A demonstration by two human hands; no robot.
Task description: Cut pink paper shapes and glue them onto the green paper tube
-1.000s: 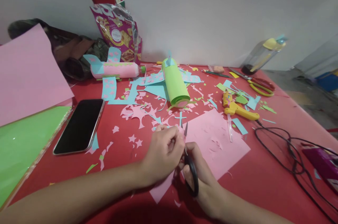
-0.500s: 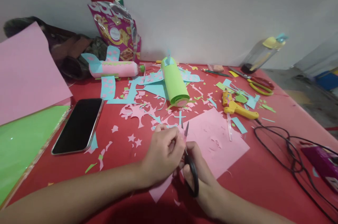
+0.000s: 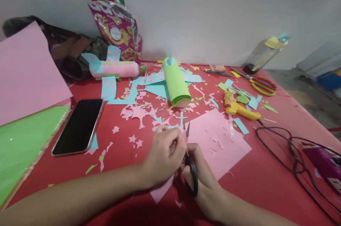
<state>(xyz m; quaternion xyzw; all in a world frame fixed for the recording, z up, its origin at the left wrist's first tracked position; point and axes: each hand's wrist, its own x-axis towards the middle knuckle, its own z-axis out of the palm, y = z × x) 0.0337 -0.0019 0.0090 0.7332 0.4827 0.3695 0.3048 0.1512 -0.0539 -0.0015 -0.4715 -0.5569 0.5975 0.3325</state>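
Observation:
My right hand (image 3: 204,180) grips black-handled scissors (image 3: 193,178), with the blades pointing away from me and slightly apart. Pressed close beside it, my left hand (image 3: 167,153) pinches a small piece of pink paper (image 3: 183,134) at the blades; most of that piece is hidden by the fingers. Below and to the right of both hands lies a pink sheet (image 3: 231,151). Two cut pink stars (image 3: 139,143) rest to the left of my left hand. Farther back stands out a green paper-covered tube plane (image 3: 177,84) with blue wings.
A phone (image 3: 78,126) lies at left by green and pink sheets (image 3: 26,77). A pink bottle plane (image 3: 119,69) and a snack bag (image 3: 117,31) are behind. To the right are a yellow glue gun (image 3: 241,110), its black cable (image 3: 289,148), more scissors (image 3: 262,87) and a clear bottle (image 3: 262,57). Paper scraps litter the red table.
The scissors' handle has shifted slightly left and the blades are a little closer together. My left hand keeps its place; the objects on the table stay put.

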